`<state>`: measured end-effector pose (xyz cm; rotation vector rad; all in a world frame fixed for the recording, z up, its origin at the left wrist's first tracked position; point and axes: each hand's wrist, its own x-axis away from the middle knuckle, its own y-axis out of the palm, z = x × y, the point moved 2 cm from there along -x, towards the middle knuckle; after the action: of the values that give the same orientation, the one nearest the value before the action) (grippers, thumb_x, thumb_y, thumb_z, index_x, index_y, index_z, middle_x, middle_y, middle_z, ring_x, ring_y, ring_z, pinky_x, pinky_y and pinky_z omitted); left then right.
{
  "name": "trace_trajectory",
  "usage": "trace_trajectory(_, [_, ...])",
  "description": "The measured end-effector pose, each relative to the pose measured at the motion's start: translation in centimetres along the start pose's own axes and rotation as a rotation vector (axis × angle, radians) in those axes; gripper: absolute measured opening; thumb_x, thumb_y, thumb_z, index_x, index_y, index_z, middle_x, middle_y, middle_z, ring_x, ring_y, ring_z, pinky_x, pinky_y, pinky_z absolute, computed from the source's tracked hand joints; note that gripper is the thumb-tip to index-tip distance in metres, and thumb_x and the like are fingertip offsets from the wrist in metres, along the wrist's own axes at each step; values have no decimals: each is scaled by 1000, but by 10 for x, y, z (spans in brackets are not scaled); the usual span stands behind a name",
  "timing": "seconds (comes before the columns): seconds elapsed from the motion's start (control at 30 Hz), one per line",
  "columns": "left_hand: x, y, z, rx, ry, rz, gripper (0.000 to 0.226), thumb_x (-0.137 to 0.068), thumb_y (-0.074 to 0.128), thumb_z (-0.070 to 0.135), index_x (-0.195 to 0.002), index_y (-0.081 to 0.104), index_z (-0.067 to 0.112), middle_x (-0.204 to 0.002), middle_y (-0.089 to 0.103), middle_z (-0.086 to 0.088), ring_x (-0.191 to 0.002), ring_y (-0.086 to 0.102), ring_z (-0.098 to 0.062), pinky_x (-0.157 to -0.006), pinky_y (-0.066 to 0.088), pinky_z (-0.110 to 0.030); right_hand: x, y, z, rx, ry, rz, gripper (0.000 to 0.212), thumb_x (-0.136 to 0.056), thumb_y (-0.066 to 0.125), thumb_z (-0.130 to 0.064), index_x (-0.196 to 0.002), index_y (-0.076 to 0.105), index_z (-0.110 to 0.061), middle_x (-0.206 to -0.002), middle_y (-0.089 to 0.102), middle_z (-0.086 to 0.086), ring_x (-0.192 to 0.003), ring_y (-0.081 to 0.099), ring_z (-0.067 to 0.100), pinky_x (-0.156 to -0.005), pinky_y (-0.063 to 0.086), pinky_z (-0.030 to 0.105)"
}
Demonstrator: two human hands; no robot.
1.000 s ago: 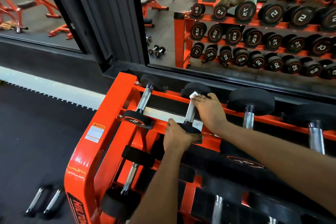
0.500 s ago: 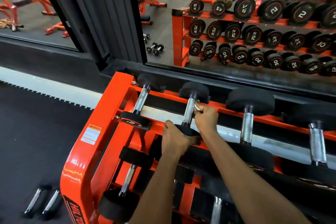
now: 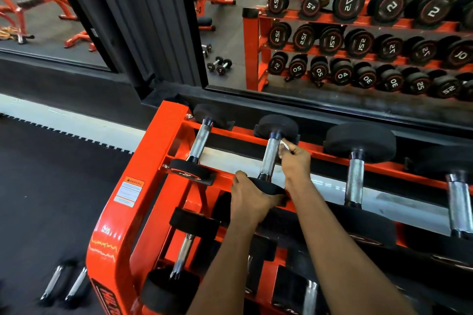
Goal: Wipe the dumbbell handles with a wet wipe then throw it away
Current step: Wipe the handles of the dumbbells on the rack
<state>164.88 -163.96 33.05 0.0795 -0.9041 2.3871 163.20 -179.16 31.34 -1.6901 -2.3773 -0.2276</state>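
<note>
The orange steel rack (image 3: 143, 186) carries a row of weights on its top tier. The black round-headed dumbbell (image 3: 277, 125) with the knurled chrome handle (image 3: 268, 158) is second from the rack's left end. It rests across the tier's two rails, one head at 12 o'clock and the other at 6 o'clock.

Hands:
- The left hand (image 3: 252, 199) grips the 6 o'clock head, with the fingers curled over its rim.
- The right hand (image 3: 294, 161) sits at 3 o'clock of the handle. Its fingertips pinch a small white wet wipe (image 3: 284, 144) and hold it against the upper part of the handle, just below the 12 o'clock head.
- Each of the hands is clamped on a separate item: the left on the head, the right on the wet wipe.

Surroundings:
- A smaller neighbouring dumbbell (image 3: 201, 140) lies at 9 o'clock and a larger neighbouring dumbbell (image 3: 354, 176) at 3 o'clock.
- A wall mirror (image 3: 230, 33) stands at 12 o'clock, behind the rack.
- Two chrome-handled floor dumbbells (image 3: 64, 286) lie on the black rubber floor (image 3: 51, 186) at 7 o'clock of the rack.
</note>
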Motion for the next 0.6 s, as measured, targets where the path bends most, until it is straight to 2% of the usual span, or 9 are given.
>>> trace_trajectory(0.1, [1,0,0,11,-17,-5,103,-40,93,57,-118,40,14,-113,50,0,-107,53,-22,-88,53,-37,-5,3,0,-65,99,-5,17,-93,61,-2,-104,73,-4,-83,70,1,-76,63,15,-83,55,35])
trace_trajectory(0.2, [1,0,-1,2,-10,-4,103,-41,95,54,-118,39,14,-114,49,0,-109,52,-22,-91,52,-38,-7,-5,6,-16,148,-76,16,-92,59,-1,-100,73,-2,-93,74,11,-82,68,22,-86,58,38])
trace_trajectory(0.27, [0,-1,0,-7,0,-1,103,-42,95,53,-119,40,13,-116,49,0,-109,51,-22,-92,52,-38,-9,-7,-2,-55,178,-85,17,-94,56,2,-93,72,-3,-93,73,15,-85,70,27,-86,58,40])
trace_trajectory(0.37, [1,-1,1,-7,-2,-12,101,-45,94,54,-120,39,13,-116,48,0,-108,52,-22,-89,52,-37,-7,5,-16,-217,247,-53,21,-93,53,6,-79,66,-4,-83,72,16,-70,70,23,-72,59,35])
trace_trajectory(0.43, [2,-2,2,-5,-5,-15,100,-45,94,54,-118,39,14,-114,49,0,-107,52,-21,-87,52,-35,-1,7,-18,-255,278,-81,15,-92,54,5,-86,67,1,-80,72,14,-68,71,21,-64,58,30])
trace_trajectory(0.5, [2,-2,2,-15,-6,-10,99,-44,94,54,-117,40,14,-114,49,0,-108,52,-21,-88,52,-36,1,0,-13,-199,287,-176,17,-91,55,6,-99,69,9,-89,74,19,-78,74,25,-70,61,32])
trace_trajectory(0.6, [1,-2,3,-19,-2,-4,99,-43,94,53,-117,40,14,-115,49,-1,-109,50,-22,-91,52,-37,-2,-6,-13,-130,271,-212,18,-92,50,9,-102,65,14,-94,72,26,-83,74,33,-70,61,34])
